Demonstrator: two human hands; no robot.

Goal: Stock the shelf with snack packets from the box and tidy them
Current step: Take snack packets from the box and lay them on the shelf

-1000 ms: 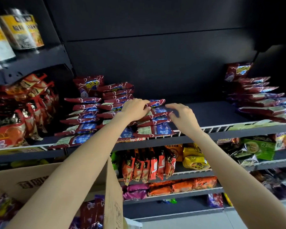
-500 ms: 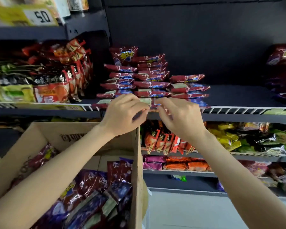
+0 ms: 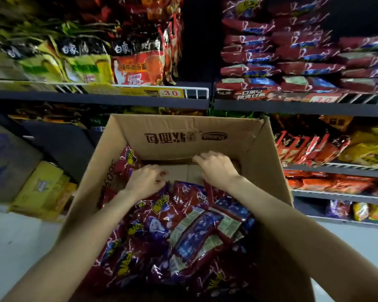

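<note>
- Head view, looking down: one open brown cardboard box (image 3: pixel 205 136) with printed lettering on its far inner wall, standing in front of the dark metal shelving.
- Contents: a loose heap of glossy dark-red and blue foil snack packets (image 3: pixel 183 232) filling the near half of the box; bare cardboard floor shows at the far end.
- Left hand (image 3: pixel 145 180): inside the box at the far edge of the heap, fingers curled down onto the top packets. Whether it has hold of one, I cannot tell; the fingertips are blurred.
- Right hand (image 3: pixel 216 167): over the bare floor near the far wall, fingers loosely bent, nothing in it.
- Governing relation: the heap lies below and nearer the person than both hands. The left hand is touching it; the right sits just beyond its far edge. The packets lie every way, long axes mixed, several tilted on edge.
- Destination: upper shelf (image 3: pixel 292 105) at right, with a white wire front rail, carrying flat stacks of matching red and blue packets (image 3: pixel 282 66). It lies above and beyond the box.
- Judgement: pick-up stage; the left hand looks better placed to lift first.
- Adjacent stock: yellow and orange noodle bags (image 3: pixel 109 66) on the upper-left shelf.
</note>
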